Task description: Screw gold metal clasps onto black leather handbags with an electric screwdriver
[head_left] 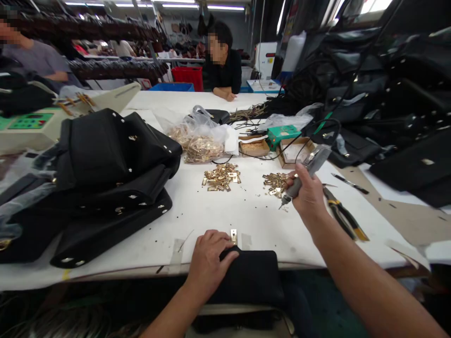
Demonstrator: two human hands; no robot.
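My left hand (208,261) lies on a black leather piece (252,274) at the near table edge, fingers curled over its top, right beside a small gold metal clasp (233,235). My right hand (307,192) is closed round a grey corded electric screwdriver (305,173), tip pointing down toward the white table (246,211). It hovers next to a small pile of gold fittings (275,182). A second pile of gold fittings (221,177) lies further left.
A stack of black bags (112,164) fills the left side, more black bags (387,103) the right. Pliers (343,216), small cardboard boxes (253,146), a plastic bag of fittings (197,138) and a green box (282,135) lie about. Two people sit at the far side.
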